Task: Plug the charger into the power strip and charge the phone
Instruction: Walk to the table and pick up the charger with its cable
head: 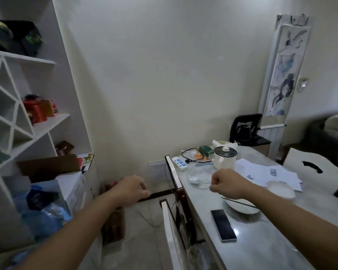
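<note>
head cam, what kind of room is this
Most likely a lived-in home dining area. A marble-look table carries an electric cooking pot, a bowl with chopsticks, a phone and a power strip. White shelving stands on the left.

Both hands are curled with the backs facing the camera, so can't see the palms or whether either one is pinching anything. The left hand (132, 190) and right hand (225, 183) are a bit motion-smeared too. The charger (193, 179) just left of the right hand is a pale blob, its cable barely readable against the bench (261, 240). The power strip (180, 163) beyond the right hand is too small to count sockets properly. The bench runs off the bottom and right edges. The shelf (27, 133) left of the left hand is cropped, its contents murky.
</note>
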A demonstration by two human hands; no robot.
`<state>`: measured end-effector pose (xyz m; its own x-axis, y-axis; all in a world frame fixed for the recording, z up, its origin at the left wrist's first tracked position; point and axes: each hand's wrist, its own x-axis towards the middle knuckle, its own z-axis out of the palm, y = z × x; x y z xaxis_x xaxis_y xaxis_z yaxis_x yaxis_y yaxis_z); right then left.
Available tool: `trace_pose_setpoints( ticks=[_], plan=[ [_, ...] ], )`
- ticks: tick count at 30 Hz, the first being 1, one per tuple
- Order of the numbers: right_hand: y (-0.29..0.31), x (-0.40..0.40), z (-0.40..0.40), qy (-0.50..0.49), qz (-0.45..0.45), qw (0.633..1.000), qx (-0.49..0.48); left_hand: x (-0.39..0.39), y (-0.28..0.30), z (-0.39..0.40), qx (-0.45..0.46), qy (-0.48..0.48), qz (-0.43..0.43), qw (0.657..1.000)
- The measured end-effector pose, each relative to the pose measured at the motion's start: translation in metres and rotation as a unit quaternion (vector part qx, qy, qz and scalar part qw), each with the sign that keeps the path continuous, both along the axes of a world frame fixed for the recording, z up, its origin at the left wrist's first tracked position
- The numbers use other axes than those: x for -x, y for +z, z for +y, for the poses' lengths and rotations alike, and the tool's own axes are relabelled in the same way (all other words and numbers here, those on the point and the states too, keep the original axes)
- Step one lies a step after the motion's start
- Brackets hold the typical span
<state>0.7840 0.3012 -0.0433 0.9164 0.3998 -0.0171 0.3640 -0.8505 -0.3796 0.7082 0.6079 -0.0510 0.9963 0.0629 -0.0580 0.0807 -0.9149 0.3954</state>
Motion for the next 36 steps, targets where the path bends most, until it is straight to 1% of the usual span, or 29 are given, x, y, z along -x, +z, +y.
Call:
trace_pose_setpoints(
  ticks=[3,7,9,12,14,19,24,31,36],
  plan=[
    [-0.013,-0.032,0.023,-0.026,0.003,1.000,-0.004,-0.055,-0.010,0.026,-0.012,-0.047,0.013,0.999],
    [-0.026,-0.070,0.057,-0.075,0.005,0.997,-0.018,-0.123,-0.015,0.063,-0.024,-0.094,-0.007,0.995],
    [-0.029,-0.086,0.073,-0.105,0.011,0.994,-0.020,-0.154,-0.016,0.080,-0.027,-0.120,-0.003,0.992],
    [-0.035,-0.106,0.090,-0.138,0.013,0.990,-0.037,-0.197,-0.016,0.098,-0.038,-0.162,0.004,0.986],
    [-0.037,-0.117,0.097,-0.152,0.024,0.987,-0.035,-0.222,-0.019,0.103,-0.028,-0.183,0.004,0.983],
    [-0.038,-0.145,0.107,-0.202,0.032,0.979,-0.016,-0.278,-0.032,0.103,-0.039,-0.243,0.000,0.969],
    [-0.052,-0.189,0.108,-0.233,0.041,0.971,0.024,-0.350,-0.044,0.092,-0.040,-0.280,0.011,0.959],
    [-0.076,-0.273,0.099,-0.266,0.046,0.963,0.029,-0.464,-0.061,0.072,-0.027,-0.324,0.026,0.945],
    [-0.081,-0.315,0.091,-0.286,0.040,0.957,0.030,-0.531,-0.074,0.044,-0.014,-0.362,0.020,0.932]
  ],
)
